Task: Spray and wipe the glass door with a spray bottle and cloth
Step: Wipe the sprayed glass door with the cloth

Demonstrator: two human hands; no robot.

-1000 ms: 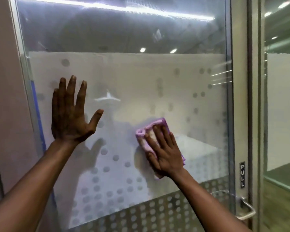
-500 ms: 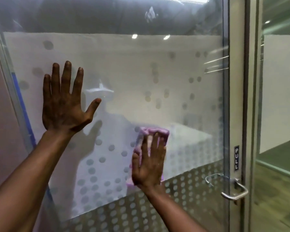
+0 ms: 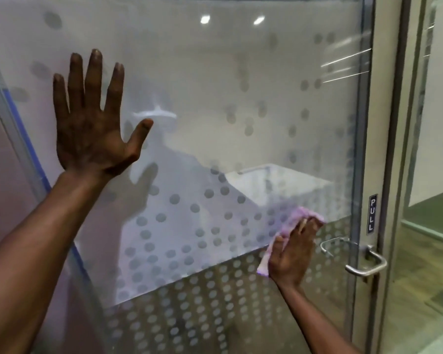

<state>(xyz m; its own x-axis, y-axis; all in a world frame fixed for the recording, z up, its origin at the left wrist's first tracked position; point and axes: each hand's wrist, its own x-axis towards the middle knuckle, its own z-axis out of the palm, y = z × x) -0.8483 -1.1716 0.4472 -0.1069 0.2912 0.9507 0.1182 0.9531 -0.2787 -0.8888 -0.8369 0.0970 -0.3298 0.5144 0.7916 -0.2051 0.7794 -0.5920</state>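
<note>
The glass door [image 3: 228, 72] fills the view, frosted with a dotted pattern. My left hand [image 3: 92, 118] lies flat against the pane at upper left, fingers spread and straight. Lower right, my right hand [image 3: 292, 254] presses a purple cloth [image 3: 296, 218] flat onto the glass with straight fingers, just left of the door handle. The cloth shows above and to the left of the fingers; the rest is under the palm. No spray bottle is in view.
A metal pull handle [image 3: 363, 261] and a "PULL" label [image 3: 372, 213] sit on the door's right edge. A door frame [image 3: 391, 149] stands beside it, with another glass panel and floor [image 3: 430, 264] to the right. A blue strip [image 3: 33, 146] runs along the left edge.
My right hand has slid the cloth down and to the right across the glass, toward the handle. My left hand stays flat on the pane.
</note>
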